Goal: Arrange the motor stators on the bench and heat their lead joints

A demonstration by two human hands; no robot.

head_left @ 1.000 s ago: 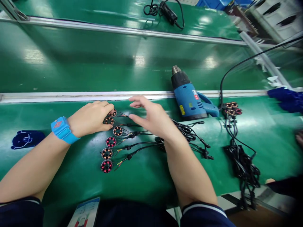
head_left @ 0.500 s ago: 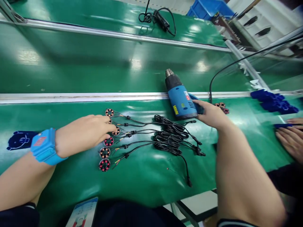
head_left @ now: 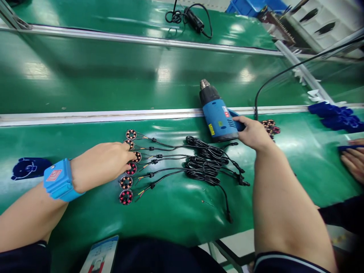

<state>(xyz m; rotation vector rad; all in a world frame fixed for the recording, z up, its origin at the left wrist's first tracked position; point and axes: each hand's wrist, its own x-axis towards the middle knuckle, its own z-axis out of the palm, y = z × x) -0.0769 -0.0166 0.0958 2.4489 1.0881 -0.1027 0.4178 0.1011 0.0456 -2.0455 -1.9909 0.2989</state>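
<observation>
In my right hand (head_left: 254,132) is the handle of a blue heat gun (head_left: 218,119), whose metal nozzle points up and away over the white strip. Several ring-shaped motor stators (head_left: 126,182) with copper or red windings form a column on the green table. My left hand (head_left: 109,162) has its fingertips closed on a copper-wound stator (head_left: 137,157) in the middle of that column. Thin coloured wires run from the stators towards black cables (head_left: 201,167), which lie coiled in bundles to the right.
A dark blue bear-shaped piece (head_left: 30,168) lies at left. More stators (head_left: 270,128) sit beyond my right wrist, near the heat gun's cord (head_left: 257,100). Dark blue pieces (head_left: 337,115) and another person's hand (head_left: 354,161) are at right. A black-handled tool (head_left: 195,21) rests on the far shelf.
My left hand has shifted slightly, and the stator at its fingertips has moved a little left. The heat gun stays in my right hand, almost in place. The other person's hand has moved right in view.
</observation>
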